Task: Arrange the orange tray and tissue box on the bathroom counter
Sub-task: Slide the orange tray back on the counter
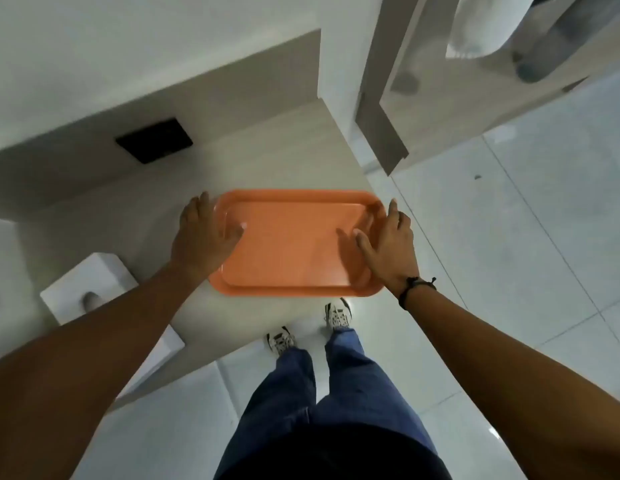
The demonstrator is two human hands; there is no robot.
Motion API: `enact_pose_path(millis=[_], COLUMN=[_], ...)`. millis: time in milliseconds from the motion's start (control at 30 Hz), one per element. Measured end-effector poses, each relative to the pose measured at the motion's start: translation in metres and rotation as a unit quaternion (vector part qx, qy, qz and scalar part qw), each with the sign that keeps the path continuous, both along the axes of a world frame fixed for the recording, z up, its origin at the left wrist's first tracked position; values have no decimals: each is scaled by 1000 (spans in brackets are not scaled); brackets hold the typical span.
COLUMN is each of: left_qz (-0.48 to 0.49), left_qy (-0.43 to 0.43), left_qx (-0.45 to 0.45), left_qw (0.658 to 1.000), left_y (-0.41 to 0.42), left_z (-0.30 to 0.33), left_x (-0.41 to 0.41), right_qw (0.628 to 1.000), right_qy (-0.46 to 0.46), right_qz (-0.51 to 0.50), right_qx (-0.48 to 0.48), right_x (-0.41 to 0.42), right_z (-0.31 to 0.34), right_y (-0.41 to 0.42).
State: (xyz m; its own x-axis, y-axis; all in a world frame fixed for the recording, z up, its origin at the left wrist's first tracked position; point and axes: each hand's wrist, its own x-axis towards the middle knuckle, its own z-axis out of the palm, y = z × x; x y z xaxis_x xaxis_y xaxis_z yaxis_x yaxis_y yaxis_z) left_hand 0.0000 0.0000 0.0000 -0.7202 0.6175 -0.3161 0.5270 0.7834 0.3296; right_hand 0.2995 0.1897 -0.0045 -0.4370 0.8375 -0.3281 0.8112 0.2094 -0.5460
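An empty orange tray [294, 244] lies flat on the beige bathroom counter [273, 150], close to the counter's front right corner. My left hand [201, 233] grips the tray's left rim, thumb inside. My right hand [388, 247] holds the right rim, thumb resting on the tray floor. A white tissue box [83, 285] stands on the counter to the left of the tray, partly hidden behind my left forearm.
A black square plate [154, 140] is set in the counter's back wall. A mirror [474, 64] hangs on the wall at the upper right. The counter's front edge runs just below the tray, with glossy white floor tiles [509, 254] and my feet beyond.
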Motion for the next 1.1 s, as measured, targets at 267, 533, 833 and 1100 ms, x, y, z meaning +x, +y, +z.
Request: enact_pose_path(millis=[267,533,833,1100], left_qz=[35,66,170,250], left_qy=[-38,-47,-60,-63], left_qx=[-64,-30,6,41], left_qw=[997,996,984,965], left_y=[1,-10,-42,-70], left_z=[-17,-24,-22,-22], left_x=[7,4,-13,-49], right_qw=[997,997,1000,996], right_qy=[-30,-41,-17,5], right_qz=[-67,-64,18,92], right_qx=[-24,-22,-7,-7], right_x=[3,-5,-74,-151], right_z=[-27,-35,-36,-34], right_y=[-6,5,30,39])
